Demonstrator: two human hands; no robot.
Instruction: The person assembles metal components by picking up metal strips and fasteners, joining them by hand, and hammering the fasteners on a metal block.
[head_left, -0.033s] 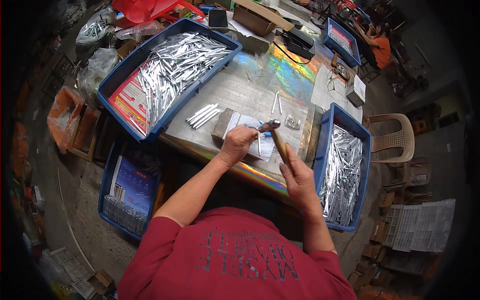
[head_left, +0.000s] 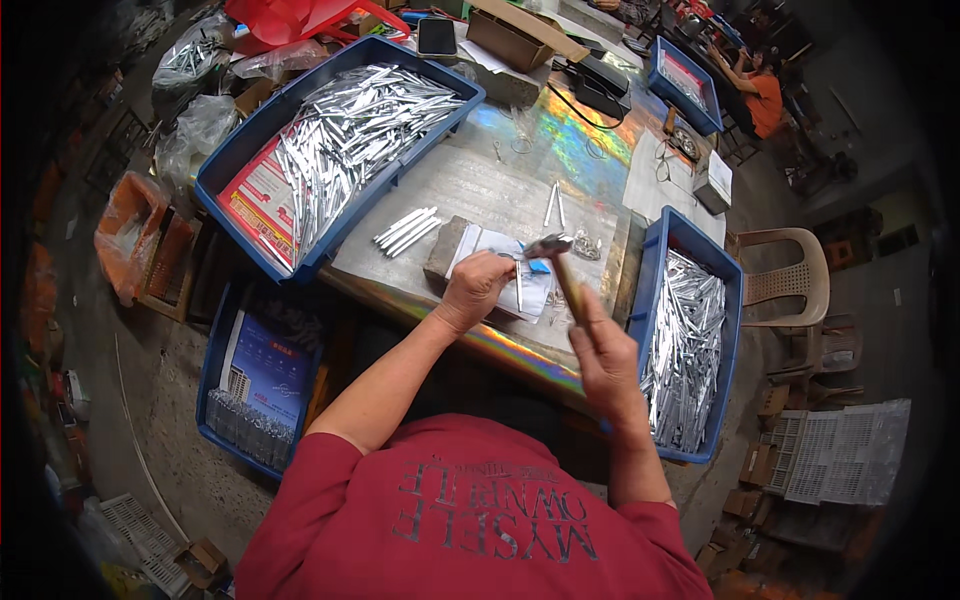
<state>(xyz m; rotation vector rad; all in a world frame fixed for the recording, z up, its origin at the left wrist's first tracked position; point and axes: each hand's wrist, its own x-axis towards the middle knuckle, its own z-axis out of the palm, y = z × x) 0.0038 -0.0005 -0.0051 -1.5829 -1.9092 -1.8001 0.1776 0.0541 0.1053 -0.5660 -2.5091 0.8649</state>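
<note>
Slim silver metal strip [head_left: 519,292], pinched at far end by nearer left hand [head_left: 476,289], just rightward, pointing toward iridescent table's near edge [head_left: 520,361], wooden-handled hammer [head_left: 567,281] clasped in right hand [head_left: 608,362].

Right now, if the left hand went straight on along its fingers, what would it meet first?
Past the silver rod at its fingertips, the left hand would probably meet the hammer head first, though their relative height is unclear.
</note>
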